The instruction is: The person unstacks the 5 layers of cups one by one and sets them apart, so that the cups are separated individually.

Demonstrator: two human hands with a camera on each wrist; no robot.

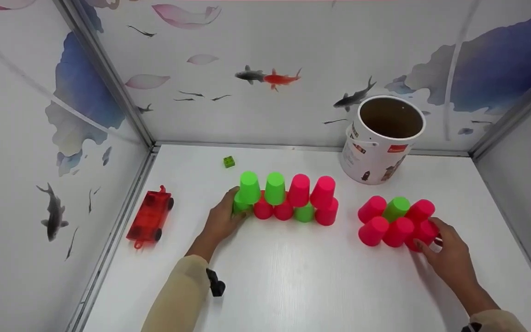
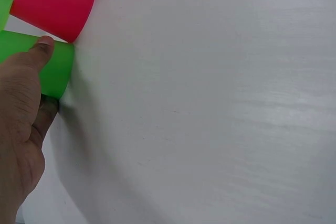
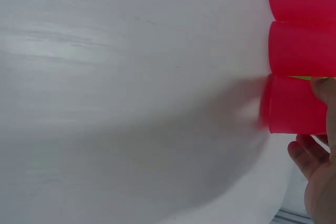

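Upside-down plastic cups form a two-tier row in the middle of the table. My left hand (image 1: 222, 214) grips the green cup (image 2: 59, 72) at the left end of its lower tier, thumb along the near side. Beside it stands a pink cup (image 2: 52, 8); two green cups (image 1: 249, 186) and two pink cups (image 1: 299, 190) sit on top. To the right is a smaller cluster of pink cups (image 1: 373, 231) with one green cup (image 1: 397, 209) in its back row. My right hand (image 1: 452, 253) holds that cluster's near right pink cup (image 3: 299, 106) between thumb and fingers.
A large white bucket (image 1: 371, 161) stands against the back wall, behind the cups. On the left lies a red toy car (image 1: 150, 216). A small green toy brick (image 1: 229, 162) sits near the back edge. Walls (image 1: 293, 120) enclose the table on the sides and back.
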